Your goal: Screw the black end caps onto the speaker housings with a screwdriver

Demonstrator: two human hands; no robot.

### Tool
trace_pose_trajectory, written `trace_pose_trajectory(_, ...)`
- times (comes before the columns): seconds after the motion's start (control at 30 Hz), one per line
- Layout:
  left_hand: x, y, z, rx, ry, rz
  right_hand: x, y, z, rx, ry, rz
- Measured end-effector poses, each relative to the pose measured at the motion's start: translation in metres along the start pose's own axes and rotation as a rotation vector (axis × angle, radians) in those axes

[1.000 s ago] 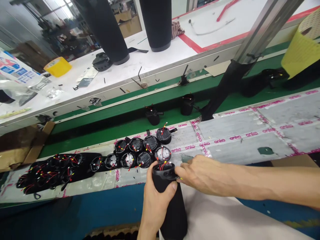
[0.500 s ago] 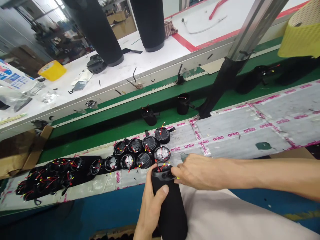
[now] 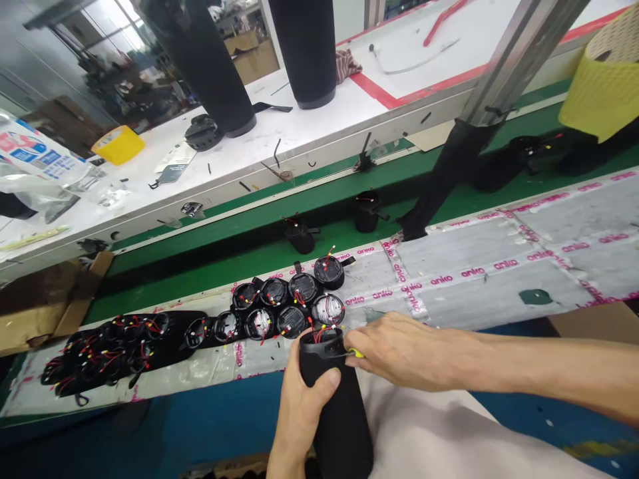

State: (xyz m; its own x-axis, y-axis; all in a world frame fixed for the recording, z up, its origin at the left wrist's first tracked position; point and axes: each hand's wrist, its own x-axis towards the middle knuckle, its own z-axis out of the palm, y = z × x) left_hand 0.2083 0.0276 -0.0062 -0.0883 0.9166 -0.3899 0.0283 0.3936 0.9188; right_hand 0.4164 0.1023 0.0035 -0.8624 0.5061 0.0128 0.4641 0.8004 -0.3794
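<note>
My left hand [image 3: 304, 412] is wrapped round a black fabric-covered cylindrical speaker [image 3: 342, 426], its open top tilted up. Red wires with small connectors [image 3: 319, 334] stick out of that top. Closed at the right of the rim, my right hand [image 3: 394, 346] grips a small tool with a yellow handle [image 3: 355, 353]. A thin metal shaft reaches from it across the speaker's upper side, just below the rim; its tip is too small to make out. Just beyond stand several more open-topped black speakers [image 3: 292, 320] with wires showing.
A taped grey bench [image 3: 464, 293] runs across the middle, with more wired speakers [image 3: 112, 346] lying at the left. Behind it are a green surface [image 3: 234, 229] and a raised white shelf [image 3: 224, 169]. A metal post [image 3: 509, 73] rises at the right, near a yellow basket [image 3: 599, 90].
My right hand has drawn slightly right and down from the rim, and more of the yellow handle and metal shaft shows. The left hand keeps its hold; the view has shifted a little.
</note>
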Motion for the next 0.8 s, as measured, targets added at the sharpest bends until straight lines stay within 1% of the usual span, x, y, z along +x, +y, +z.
trace_pose_trajectory(0.13,-0.0031,0.0004,0.0010,0.081,0.056,0.005,0.0028,0.0008,0.0021,-0.056,0.022,-0.040)
trace_pose_trajectory(0.27,-0.0046,-0.0028,-0.0015,0.140,0.055,0.001,0.0025,0.0010,0.0047,-0.132,0.031,-0.061)
trace_pose_trajectory(0.43,-0.0050,-0.0039,-0.0030,0.156,0.053,0.012,0.0018,0.0008,0.0042,-0.208,0.036,-0.100)
trace_pose_trajectory(0.53,-0.0049,-0.0028,-0.0018,0.179,0.048,0.015,0.0025,0.0014,0.0015,-0.207,0.034,-0.093)
trace_pose_trajectory(0.63,-0.0043,-0.0021,-0.0008,0.208,0.045,0.011,0.0025,0.0009,-0.0013,-0.255,0.008,-0.084)
trace_pose_trajectory(0.7,-0.0037,-0.0026,-0.0006,0.233,0.060,0.003,0.0012,0.0005,-0.0018,-0.303,-0.003,-0.105)
trace_pose_trajectory(0.8,-0.0030,-0.0047,-0.0002,0.261,0.088,0.002,-0.0027,0.0013,0.0006,-0.335,0.024,-0.132)
